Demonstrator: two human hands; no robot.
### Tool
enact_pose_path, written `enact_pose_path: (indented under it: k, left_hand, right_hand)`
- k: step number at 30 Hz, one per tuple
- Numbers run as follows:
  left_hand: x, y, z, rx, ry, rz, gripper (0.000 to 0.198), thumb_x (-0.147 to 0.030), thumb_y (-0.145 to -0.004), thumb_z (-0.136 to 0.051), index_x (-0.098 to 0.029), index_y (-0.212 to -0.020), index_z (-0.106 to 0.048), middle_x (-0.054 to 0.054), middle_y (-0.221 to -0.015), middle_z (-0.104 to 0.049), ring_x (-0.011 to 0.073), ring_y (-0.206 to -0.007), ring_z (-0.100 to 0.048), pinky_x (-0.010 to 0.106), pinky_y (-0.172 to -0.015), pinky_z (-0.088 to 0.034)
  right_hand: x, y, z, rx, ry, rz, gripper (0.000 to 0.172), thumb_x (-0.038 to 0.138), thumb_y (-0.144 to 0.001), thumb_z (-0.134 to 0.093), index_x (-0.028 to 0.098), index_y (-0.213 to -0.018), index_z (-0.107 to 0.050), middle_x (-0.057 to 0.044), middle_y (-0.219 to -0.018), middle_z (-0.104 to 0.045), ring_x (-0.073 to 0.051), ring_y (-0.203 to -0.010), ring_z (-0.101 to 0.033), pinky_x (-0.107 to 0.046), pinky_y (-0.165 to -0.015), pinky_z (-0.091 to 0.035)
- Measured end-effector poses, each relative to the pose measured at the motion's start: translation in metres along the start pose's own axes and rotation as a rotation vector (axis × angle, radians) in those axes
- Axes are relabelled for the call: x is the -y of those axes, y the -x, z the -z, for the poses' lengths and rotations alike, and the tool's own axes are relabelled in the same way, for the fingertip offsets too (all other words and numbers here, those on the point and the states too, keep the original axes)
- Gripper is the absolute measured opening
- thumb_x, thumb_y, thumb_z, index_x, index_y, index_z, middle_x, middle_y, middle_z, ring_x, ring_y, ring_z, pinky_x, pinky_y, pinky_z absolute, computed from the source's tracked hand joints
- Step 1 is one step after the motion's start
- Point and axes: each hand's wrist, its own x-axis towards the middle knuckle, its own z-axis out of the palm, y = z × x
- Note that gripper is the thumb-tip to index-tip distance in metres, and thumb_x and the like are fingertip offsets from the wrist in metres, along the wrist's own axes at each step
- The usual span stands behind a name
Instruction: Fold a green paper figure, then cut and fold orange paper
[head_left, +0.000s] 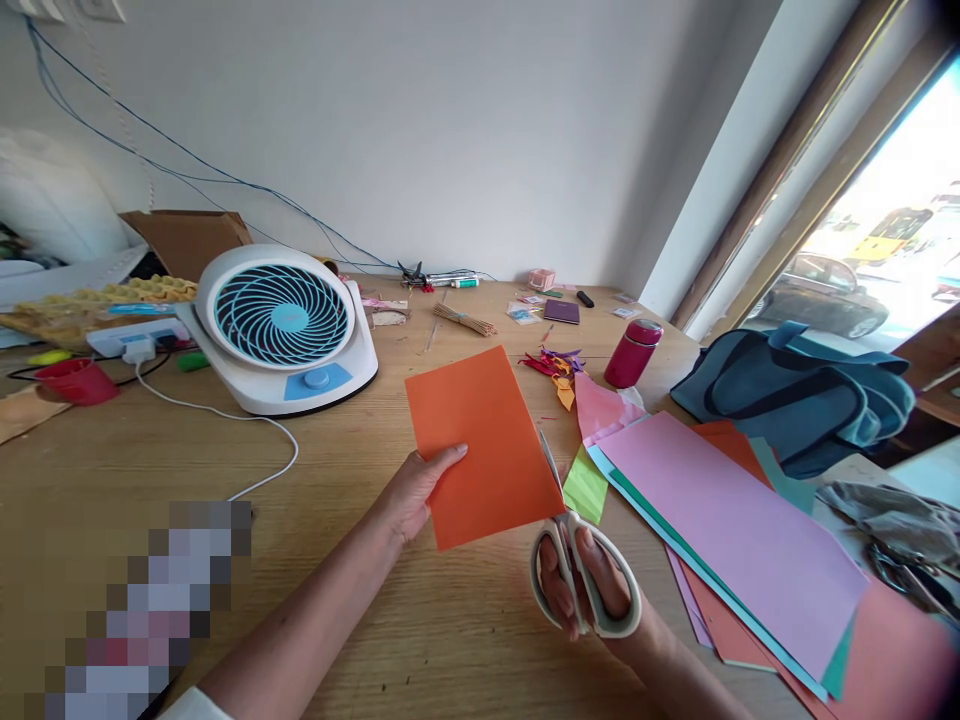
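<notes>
An orange sheet of paper is held up over the wooden table by my left hand, thumb on its face and fingers behind. My right hand has its fingers through the white handles of a pair of scissors. The scissors' blades lie along the sheet's right edge, near its lower right corner; one blade shows and the other is hidden. Beyond the blades lies a lime-green piece of paper.
Stacked coloured sheets cover the table's right side, before a blue bag. A red flask stands behind coloured scraps. At left are a white fan, its cable and a red cup. Thin sticks lie farther back.
</notes>
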Motion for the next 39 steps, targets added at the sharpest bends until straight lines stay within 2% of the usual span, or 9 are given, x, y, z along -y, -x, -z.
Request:
enact_pose_path:
  k: [4, 14, 24, 33, 39]
  left_hand:
    - [0.0, 0.0, -0.001, -0.013, 0.012, 0.002, 0.033, -0.03, -0.073, -0.081, -0.022, -0.104, -0.073, 0.008, -0.11, -0.075, 0.0256, -0.1, -0.071, 0.04, -0.092, -0.054]
    - [0.0, 0.005, -0.009, -0.006, 0.025, 0.004, 0.04, -0.028, -0.07, -0.083, -0.019, -0.107, -0.072, 0.008, -0.111, -0.075, 0.0259, -0.101, -0.071, 0.039, -0.094, -0.054]
    - [-0.001, 0.006, -0.009, -0.017, -0.01, -0.011, 0.045, -0.029, -0.069, -0.084, -0.02, -0.111, -0.071, 0.009, -0.113, -0.074, 0.0268, -0.106, -0.07, 0.039, -0.095, -0.054]
    - [0.001, 0.008, -0.01, 0.027, -0.012, -0.012, 0.048, -0.032, -0.071, -0.083, -0.018, -0.115, -0.07, 0.01, -0.121, -0.071, 0.0289, -0.113, -0.066, 0.04, -0.098, -0.053]
    - [0.001, 0.007, -0.011, 0.02, -0.027, -0.031, 0.045, -0.032, -0.071, -0.083, -0.02, -0.113, -0.07, 0.008, -0.12, -0.072, 0.0273, -0.114, -0.065, 0.037, -0.096, -0.053]
  right_hand:
    - [-0.003, -0.001, 0.001, -0.008, -0.023, -0.002, 0.048, 0.057, -0.1, -0.035, 0.016, -0.084, -0.057, 0.003, -0.054, -0.052, -0.007, -0.038, -0.047, -0.019, -0.04, -0.032]
    - [0.002, 0.0, -0.001, -0.013, -0.01, 0.0, 0.051, 0.061, -0.098, -0.035, 0.017, -0.087, -0.059, 0.0, -0.058, -0.055, -0.01, -0.044, -0.051, -0.024, -0.044, -0.037]
    - [-0.006, 0.001, 0.002, -0.022, -0.023, 0.038, 0.049, 0.058, -0.099, -0.036, 0.016, -0.084, -0.057, 0.002, -0.053, -0.052, -0.008, -0.039, -0.046, -0.02, -0.04, -0.034]
    - [-0.002, -0.001, -0.001, -0.018, -0.067, 0.037, 0.051, 0.06, -0.098, -0.036, 0.016, -0.088, -0.059, 0.001, -0.057, -0.055, -0.009, -0.041, -0.049, -0.021, -0.042, -0.035]
    - [-0.003, -0.003, -0.001, -0.043, -0.077, 0.047, 0.053, 0.061, -0.097, -0.036, 0.015, -0.087, -0.06, 0.002, -0.052, -0.051, -0.008, -0.037, -0.043, -0.022, -0.04, -0.03]
